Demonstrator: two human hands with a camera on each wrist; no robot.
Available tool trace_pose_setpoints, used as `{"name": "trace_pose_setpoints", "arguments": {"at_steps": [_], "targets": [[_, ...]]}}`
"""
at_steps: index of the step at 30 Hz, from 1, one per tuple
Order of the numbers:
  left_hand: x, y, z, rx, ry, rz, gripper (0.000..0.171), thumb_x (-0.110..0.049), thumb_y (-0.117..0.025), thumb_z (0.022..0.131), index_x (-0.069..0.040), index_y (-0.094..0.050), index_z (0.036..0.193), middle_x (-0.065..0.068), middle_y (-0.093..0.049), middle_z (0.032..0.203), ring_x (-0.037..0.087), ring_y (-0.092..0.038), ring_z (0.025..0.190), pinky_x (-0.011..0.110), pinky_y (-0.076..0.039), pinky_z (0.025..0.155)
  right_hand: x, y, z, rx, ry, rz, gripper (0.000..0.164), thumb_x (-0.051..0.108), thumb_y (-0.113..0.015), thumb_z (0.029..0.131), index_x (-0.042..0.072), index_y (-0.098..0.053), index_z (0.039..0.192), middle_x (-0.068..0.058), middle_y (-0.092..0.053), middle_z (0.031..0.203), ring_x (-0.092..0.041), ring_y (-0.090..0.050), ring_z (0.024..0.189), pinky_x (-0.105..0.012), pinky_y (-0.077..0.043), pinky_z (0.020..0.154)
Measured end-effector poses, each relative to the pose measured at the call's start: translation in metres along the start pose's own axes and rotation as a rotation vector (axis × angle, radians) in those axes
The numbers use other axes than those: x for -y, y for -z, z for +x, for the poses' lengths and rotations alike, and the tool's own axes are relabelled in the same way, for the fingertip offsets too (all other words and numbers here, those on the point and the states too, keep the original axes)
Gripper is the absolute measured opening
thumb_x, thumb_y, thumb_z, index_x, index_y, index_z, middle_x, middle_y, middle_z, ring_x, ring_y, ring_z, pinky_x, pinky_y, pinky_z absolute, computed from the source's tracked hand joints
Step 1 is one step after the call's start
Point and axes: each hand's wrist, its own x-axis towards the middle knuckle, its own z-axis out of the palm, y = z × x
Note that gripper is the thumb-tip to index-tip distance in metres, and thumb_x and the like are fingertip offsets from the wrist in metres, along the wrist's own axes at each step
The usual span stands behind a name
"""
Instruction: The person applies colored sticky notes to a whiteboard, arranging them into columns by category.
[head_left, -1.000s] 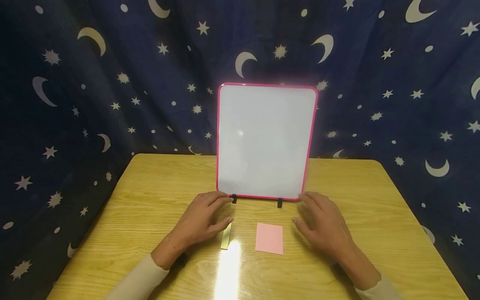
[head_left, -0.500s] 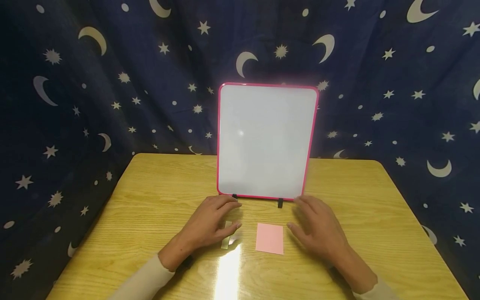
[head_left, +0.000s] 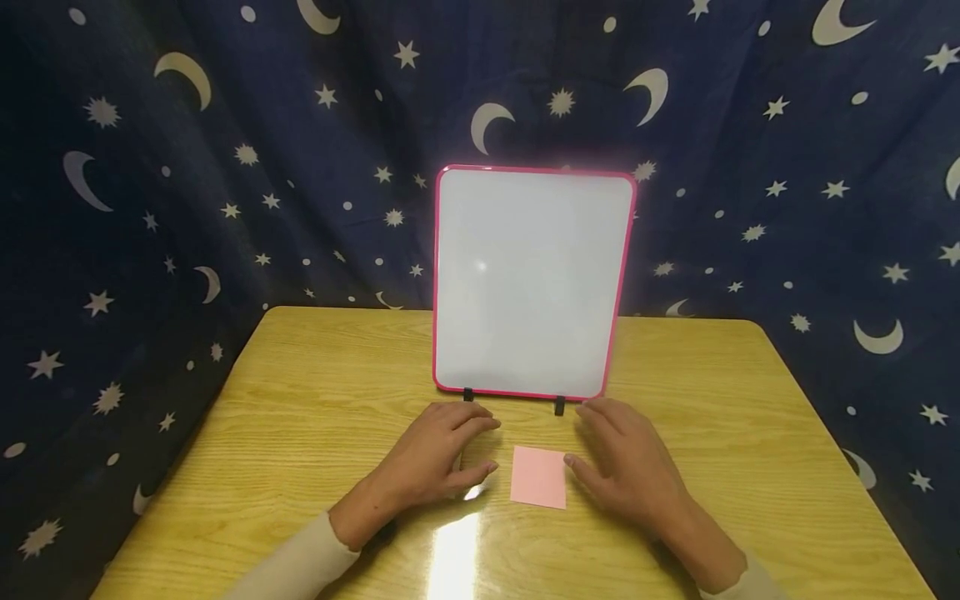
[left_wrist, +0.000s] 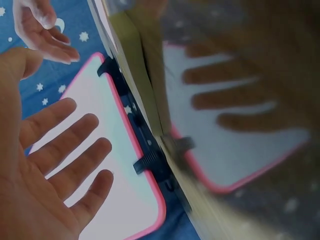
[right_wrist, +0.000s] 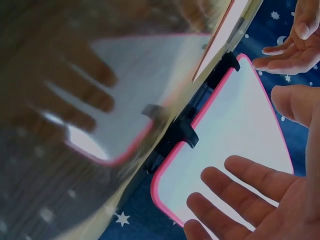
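A pink square of paper point(head_left: 538, 477) lies flat on the table between my hands. Just left of it is my left hand point(head_left: 435, 454), fingers loosely bent and holding nothing. My right hand point(head_left: 630, 462) is on the other side, thumb tip at the paper's right edge; whether it touches cannot be told. A yellow-green strip point(left_wrist: 134, 55) lies by the left hand, which mostly hides it in the head view. Behind the hands, a whiteboard point(head_left: 531, 283) with a pink frame stands upright on black stand feet point(head_left: 559, 406). Both wrist views show spread, bare fingers.
The wooden table point(head_left: 750, 467) is glossy and mirrors the board and hands. A dark blue curtain point(head_left: 315, 150) with moons and stars hangs behind and along the sides. A bright light reflection falls on the table near the front.
Both hands have drifted inward and toward the front of the table, closing in on the pink paper. My left hand now covers most of the strip. The board and paper stay put.
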Motion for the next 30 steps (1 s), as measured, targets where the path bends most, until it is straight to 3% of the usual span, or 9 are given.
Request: {"name": "trace_pose_setpoints", "arguments": {"at_steps": [7, 16, 30], "targets": [[-0.007, -0.004, 0.004, 0.031, -0.023, 0.005, 0.048, -0.045, -0.073, 0.095, -0.017, -0.07, 0.133, -0.002, -0.066, 0.131, 0.019, -0.062, 0.126, 0.044, -0.048, 0.107, 0.005, -0.004, -0.002, 0.04, -0.008, 0.009, 0.061, 0.037, -0.083, 0.081, 0.003, -0.07, 0.13, -0.01, -0.067, 0.128, -0.032, -0.061, 0.123, -0.049, -0.043, 0.108], [-0.017, -0.007, 0.007, 0.107, -0.011, 0.019, 0.049, -0.047, -0.072, 0.095, -0.018, -0.069, 0.135, -0.004, -0.066, 0.13, 0.018, -0.06, 0.129, 0.042, -0.046, 0.109, 0.008, -0.006, -0.002, 0.047, 0.021, 0.007, 0.056, 0.032, -0.078, 0.081, 0.003, -0.07, 0.128, -0.009, -0.067, 0.125, -0.031, -0.062, 0.12, -0.05, -0.046, 0.106], [-0.029, -0.011, 0.011, 0.155, -0.001, 0.028, 0.051, -0.05, -0.072, 0.095, -0.02, -0.068, 0.136, -0.007, -0.066, 0.13, 0.015, -0.059, 0.13, 0.038, -0.044, 0.112, 0.016, -0.01, -0.005, 0.1, 0.038, -0.007, 0.062, 0.035, -0.081, 0.08, 0.002, -0.069, 0.131, -0.01, -0.068, 0.126, -0.032, -0.062, 0.122, -0.051, -0.046, 0.108]]}}
